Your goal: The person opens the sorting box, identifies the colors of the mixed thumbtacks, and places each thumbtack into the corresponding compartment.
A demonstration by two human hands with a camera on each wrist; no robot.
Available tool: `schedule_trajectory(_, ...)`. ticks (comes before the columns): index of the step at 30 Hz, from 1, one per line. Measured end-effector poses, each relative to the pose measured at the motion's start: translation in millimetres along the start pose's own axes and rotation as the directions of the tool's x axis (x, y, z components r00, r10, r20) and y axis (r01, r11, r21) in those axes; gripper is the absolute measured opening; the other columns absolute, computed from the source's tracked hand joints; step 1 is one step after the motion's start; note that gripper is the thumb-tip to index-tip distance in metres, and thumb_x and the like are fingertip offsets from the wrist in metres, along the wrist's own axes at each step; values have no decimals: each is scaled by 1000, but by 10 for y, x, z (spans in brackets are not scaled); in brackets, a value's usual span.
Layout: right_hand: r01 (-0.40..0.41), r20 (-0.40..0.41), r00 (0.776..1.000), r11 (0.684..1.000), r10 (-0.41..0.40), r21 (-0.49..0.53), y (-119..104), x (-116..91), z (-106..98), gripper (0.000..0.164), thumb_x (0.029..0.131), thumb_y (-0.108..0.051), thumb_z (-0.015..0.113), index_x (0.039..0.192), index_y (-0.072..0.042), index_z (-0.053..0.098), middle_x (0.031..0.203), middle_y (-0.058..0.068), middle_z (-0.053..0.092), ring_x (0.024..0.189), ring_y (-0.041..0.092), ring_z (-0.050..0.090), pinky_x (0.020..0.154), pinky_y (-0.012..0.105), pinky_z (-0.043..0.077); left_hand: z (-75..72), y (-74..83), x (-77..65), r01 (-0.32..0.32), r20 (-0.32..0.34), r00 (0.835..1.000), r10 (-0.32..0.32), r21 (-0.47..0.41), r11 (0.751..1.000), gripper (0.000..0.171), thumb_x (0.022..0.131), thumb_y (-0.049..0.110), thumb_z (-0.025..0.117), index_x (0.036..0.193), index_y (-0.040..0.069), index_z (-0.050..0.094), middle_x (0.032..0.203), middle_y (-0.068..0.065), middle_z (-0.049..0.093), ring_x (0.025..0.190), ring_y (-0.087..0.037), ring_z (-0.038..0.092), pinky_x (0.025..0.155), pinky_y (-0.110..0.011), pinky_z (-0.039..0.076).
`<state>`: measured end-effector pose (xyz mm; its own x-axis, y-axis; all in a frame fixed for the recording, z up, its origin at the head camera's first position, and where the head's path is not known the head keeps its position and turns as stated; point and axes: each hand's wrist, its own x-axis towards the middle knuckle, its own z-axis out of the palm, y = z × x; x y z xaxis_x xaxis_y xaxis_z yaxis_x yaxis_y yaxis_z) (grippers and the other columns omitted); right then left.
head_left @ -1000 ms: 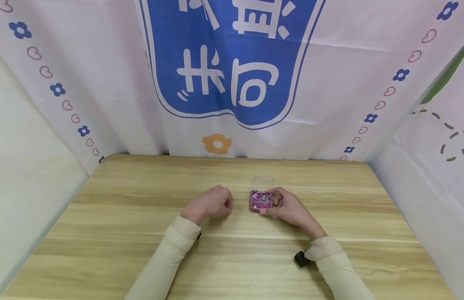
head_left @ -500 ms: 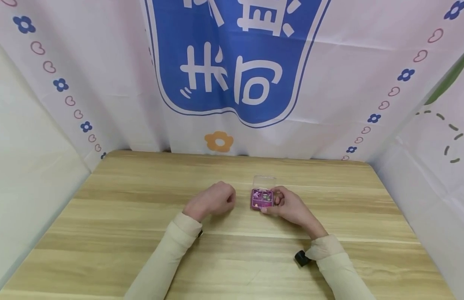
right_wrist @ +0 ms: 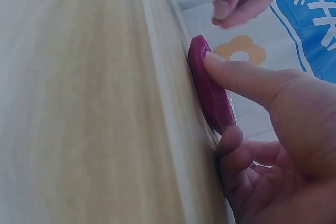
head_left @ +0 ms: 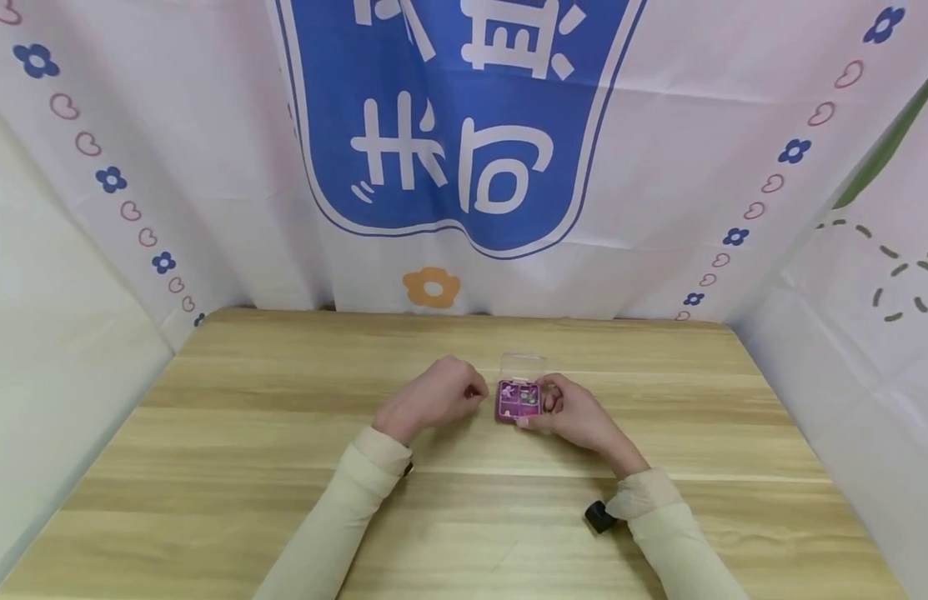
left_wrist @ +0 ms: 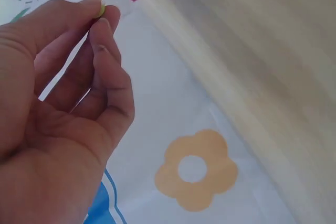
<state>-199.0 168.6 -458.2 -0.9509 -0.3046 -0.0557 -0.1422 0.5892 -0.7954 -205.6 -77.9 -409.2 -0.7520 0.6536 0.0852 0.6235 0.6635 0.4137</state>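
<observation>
A small magenta pill box (head_left: pixel 519 402) stands on the table with its clear lid (head_left: pixel 524 365) raised at the back. Its divided compartments hold small pale pink, green and yellow pieces. My right hand (head_left: pixel 581 419) grips the box from the right, thumb on the front edge and fingers at the far right corner. Just left of the box, my left hand (head_left: pixel 439 395) pinches a tiny yellow-green piece (left_wrist: pixel 102 10) between thumb and fingertips. Most of that piece is hidden by the fingers. In the right wrist view, the left fingertips appear apart from the magenta box (right_wrist: pixel 212 90).
The wooden table (head_left: pixel 268 417) ends at a white printed cloth (head_left: pixel 659 208) hanging behind it. White cloth walls rise at both sides. A black wrist device (head_left: pixel 600 517) sits by the right sleeve.
My left hand has moved right, closer to the pill box, and its fingertips now reach out toward it. The right hand keeps its hold on the box. The head view shifts slightly.
</observation>
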Motion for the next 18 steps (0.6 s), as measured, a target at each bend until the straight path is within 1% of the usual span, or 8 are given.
schedule_trajectory(3,0,0,1000,1000,0,1,14,-7,-1,73,63,-41,85,121,-10,53,82,8,56,68,21,50,58,34,45,8,51,98,-24,-24,999,24,18,1000,13,83,3,66,86,11,76,80,2,71,64,-5,55,62,-23,51)
schedule_trajectory(5,-5,-2,1000,1000,5,4,31,-10,10,73,62,-42,85,120,-10,53,82,8,57,67,21,50,57,34,45,14,83,159,-45,-28,999,46,36,998,14,82,2,65,87,11,76,84,0,72,65,-6,56,64,-24,51)
schedule_trajectory(7,-13,-4,1000,1000,14,7,43,-12,21,74,61,-42,85,120,-11,53,82,7,56,68,20,50,57,34,45,15,114,216,-65,-28,997,66,45,997,14,83,2,65,84,11,75,80,0,71,64,-7,54,62,-24,51)
schedule_trajectory(10,-23,-5,1000,1000,23,8,50,-12,29,74,60,-43,85,119,-12,54,82,7,56,69,20,50,58,34,45,11,152,279,-74,-28,997,75,45,996,14,84,3,64,77,11,74,71,3,67,59,-9,51,56,-24,48)
schedule_trajectory(13,-15,-5,1000,1000,15,13,38,-11,21,72,61,-42,85,119,-12,54,81,7,56,69,20,50,58,34,45,13,179,317,-73,-27,997,74,41,997,15,83,3,65,75,12,73,67,4,64,57,-8,50,54,-23,46)
schedule_trajectory(18,4,-8,1000,1000,-4,16,12,-11,-6,70,63,-40,85,119,-10,54,81,8,57,68,20,50,56,33,44,24,206,353,-98,-24,995,100,48,994,13,83,4,67,76,12,73,68,3,66,56,-7,50,53,-22,46)
